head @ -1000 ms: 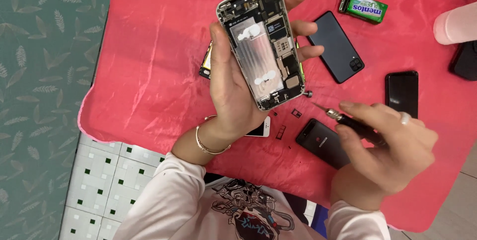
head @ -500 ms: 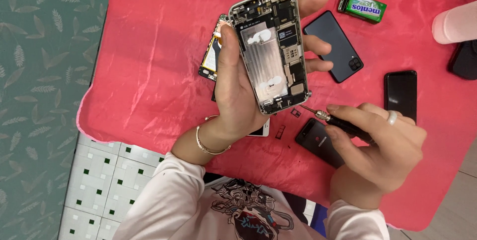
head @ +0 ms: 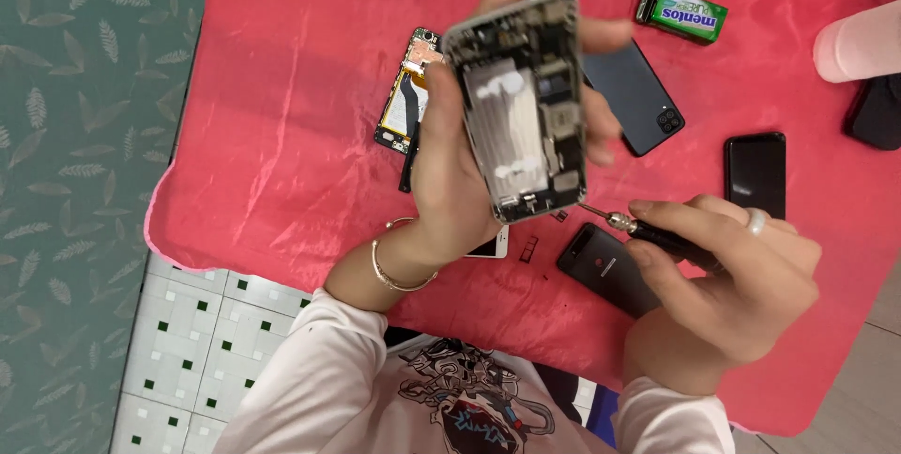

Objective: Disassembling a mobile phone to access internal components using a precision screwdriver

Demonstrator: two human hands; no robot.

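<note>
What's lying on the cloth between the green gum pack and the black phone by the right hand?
Head view: a dark phone lies face down between the gum pack and the black phone.

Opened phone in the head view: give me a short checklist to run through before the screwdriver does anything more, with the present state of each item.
1. Left hand grips the opened phone firmly: ok, fingers wrap both edges.
2. Right hand holds the screwdriver: ok.
3. Screwdriver tip seated in a screw at the phone's lower corner: cannot tell, the tip touches that corner but the picture is blurred.
4. Phone held steady: not ok, it shows motion blur.
5. Small loose parts on the red cloth lie away from its edge: ok.
6. Other phones, such as the black phone under the right hand, lie out of the way: not ok.
</note>
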